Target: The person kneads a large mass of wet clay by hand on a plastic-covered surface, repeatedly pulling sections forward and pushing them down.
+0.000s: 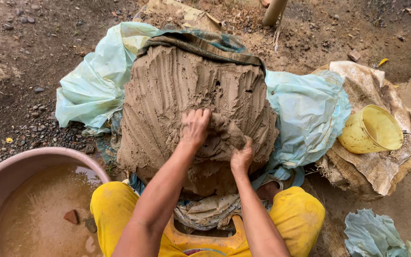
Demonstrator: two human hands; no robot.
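Both hands are working on a big mound of grey-brown clay (186, 90) that is sitting on the ground in the middle of the view, its face scored with finger grooves; the left hand (194, 127) is pressing flat into the clay with fingers spread and digging in, gripping no separate piece, while the right hand (241, 157) is curling around a lump at the mound's lower edge, though its fingertips are sinking out of sight, so it is hard to say how tightly it is clenching; the clay's base is hiding behind the person's forearms and yellow-clad knees (115, 207); a dark cloth (205, 43) is draping over the mound's top, and pale blue-green plastic sheeting (96, 81) is spreading from under it on both sides; a pink basin (34, 157) of muddy water is sitting at lower left, cut off by the frame, with what are probably brick fragments (71, 216) lying under the water; at right a yellow plastic tub (372, 129) is lying on its side on worn sacking (381, 171); another crumpled sheet (374, 235) is showing at lower right, partly cropped.
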